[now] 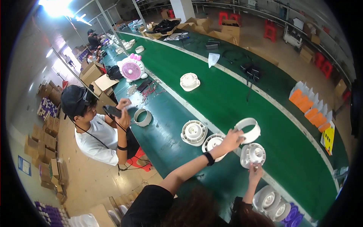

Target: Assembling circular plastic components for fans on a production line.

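My left hand is closed on the edge of a white plastic ring, which is tilted up over the green conveyor belt. Close by, my right hand grips the near edge of a round white plastic housing with ribs and a raised centre. The two parts are close together; I cannot tell if they touch. Under my left wrist, which wears a black band, lies a similar white housing, partly hidden by the arm. Another white housing lies beside it, left of the belt.
Farther along the belt sits another white housing. White housings and purple parts are stacked at lower right. A co-worker at left holds a dark object near a white ring. A pink-and-white fan stands beyond.
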`<state>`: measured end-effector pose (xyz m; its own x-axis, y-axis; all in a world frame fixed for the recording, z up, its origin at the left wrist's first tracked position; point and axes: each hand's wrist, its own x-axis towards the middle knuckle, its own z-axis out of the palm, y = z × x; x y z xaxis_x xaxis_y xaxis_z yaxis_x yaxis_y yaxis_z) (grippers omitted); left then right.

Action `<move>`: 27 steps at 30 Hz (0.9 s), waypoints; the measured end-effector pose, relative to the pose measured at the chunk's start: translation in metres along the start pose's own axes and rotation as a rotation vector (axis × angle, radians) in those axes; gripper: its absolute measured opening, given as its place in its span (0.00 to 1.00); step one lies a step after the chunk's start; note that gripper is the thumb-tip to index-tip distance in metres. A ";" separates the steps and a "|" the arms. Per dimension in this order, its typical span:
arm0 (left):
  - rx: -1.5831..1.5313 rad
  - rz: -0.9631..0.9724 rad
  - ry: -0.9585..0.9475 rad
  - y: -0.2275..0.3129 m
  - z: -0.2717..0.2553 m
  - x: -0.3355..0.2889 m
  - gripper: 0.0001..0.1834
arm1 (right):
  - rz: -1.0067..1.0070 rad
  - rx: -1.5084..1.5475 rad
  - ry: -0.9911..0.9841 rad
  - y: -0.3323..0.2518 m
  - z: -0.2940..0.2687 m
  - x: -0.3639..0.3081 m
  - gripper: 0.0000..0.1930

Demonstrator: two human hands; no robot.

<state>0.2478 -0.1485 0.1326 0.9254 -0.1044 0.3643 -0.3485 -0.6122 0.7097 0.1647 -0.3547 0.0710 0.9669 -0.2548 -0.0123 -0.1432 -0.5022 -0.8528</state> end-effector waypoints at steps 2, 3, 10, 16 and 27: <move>-0.059 -0.089 -0.119 0.014 -0.005 -0.052 0.10 | 0.048 -0.001 -0.107 0.003 0.000 -0.047 0.12; -0.017 -0.021 -0.142 0.029 -0.008 -0.078 0.10 | 0.001 -0.036 -0.097 0.003 -0.005 -0.074 0.12; 0.032 0.167 -0.265 0.072 -0.030 -0.185 0.08 | 0.043 0.037 -0.165 0.022 -0.009 -0.182 0.10; 0.009 0.162 -0.302 0.066 -0.027 -0.220 0.10 | 0.064 0.229 -0.125 0.045 -0.013 -0.211 0.08; 0.038 0.296 -0.359 0.067 -0.009 -0.240 0.09 | 0.332 0.117 0.613 0.131 -0.167 -0.298 0.12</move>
<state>0.0006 -0.1574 0.0983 0.7822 -0.5394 0.3119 -0.6061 -0.5427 0.5815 -0.1770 -0.4830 0.0505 0.5780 -0.8159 -0.0146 -0.3530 -0.2339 -0.9059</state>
